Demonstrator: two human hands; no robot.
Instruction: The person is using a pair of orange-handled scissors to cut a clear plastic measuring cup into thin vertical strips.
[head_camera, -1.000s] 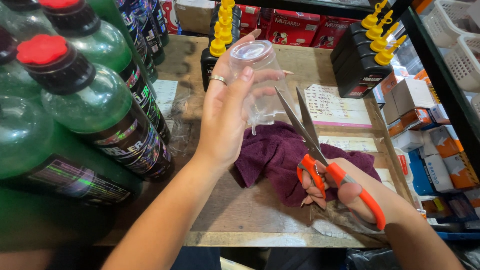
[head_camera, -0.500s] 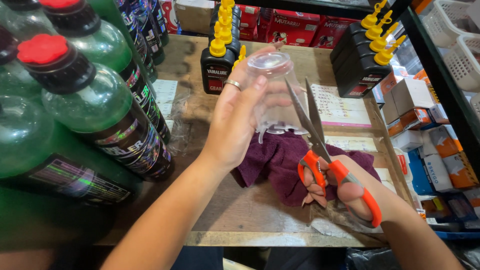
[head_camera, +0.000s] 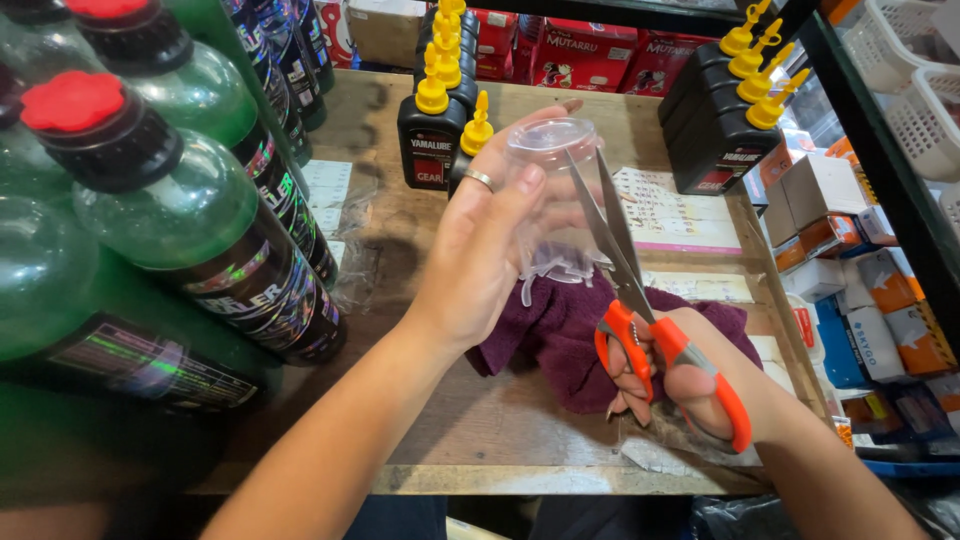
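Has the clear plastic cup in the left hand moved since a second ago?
Yes. The clear plastic cup shifted right, away from the black bottles with yellow caps and toward the scissors.

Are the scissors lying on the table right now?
No, the right hand holds the scissors up with their blades at the clear cup.

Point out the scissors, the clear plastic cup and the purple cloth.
scissors (head_camera: 640, 335): head view, on the orange handle.
clear plastic cup (head_camera: 552, 135): head view, on its flat base.
purple cloth (head_camera: 560, 340): head view, on its middle folds.
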